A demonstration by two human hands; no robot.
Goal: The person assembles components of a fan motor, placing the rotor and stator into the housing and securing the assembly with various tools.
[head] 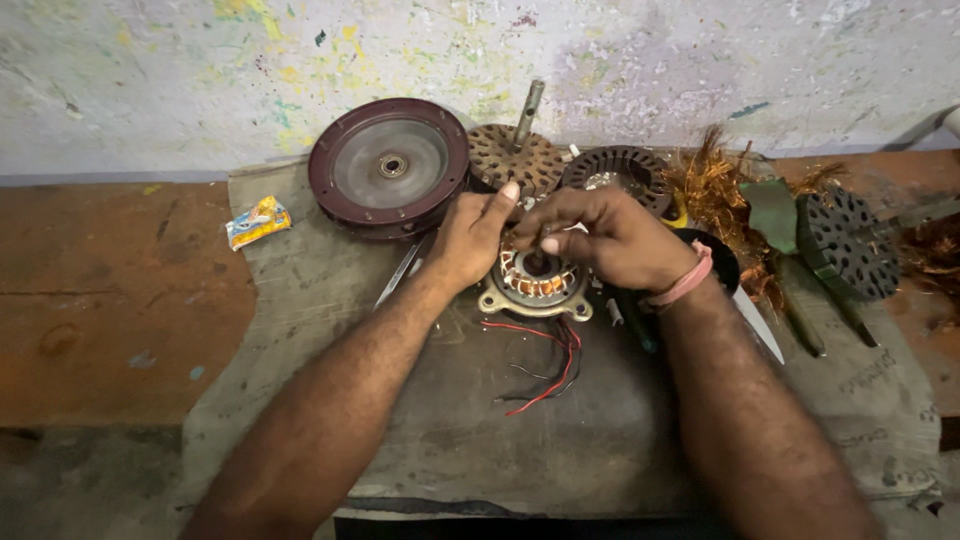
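A small round motor stator with copper windings sits on a grey cloth mat. Red and black wires trail from it toward me. My left hand rests against the stator's left side, thumb raised. My right hand curls over the top of the stator, fingertips pinched at the windings; what they pinch is too small to tell. A pink band circles my right wrist.
A dark red round motor cover leans at the back. Beside it lie a perforated rotor with a shaft, a bare stator core, a tangle of copper wire, another perforated rotor, a knife and a small packet.
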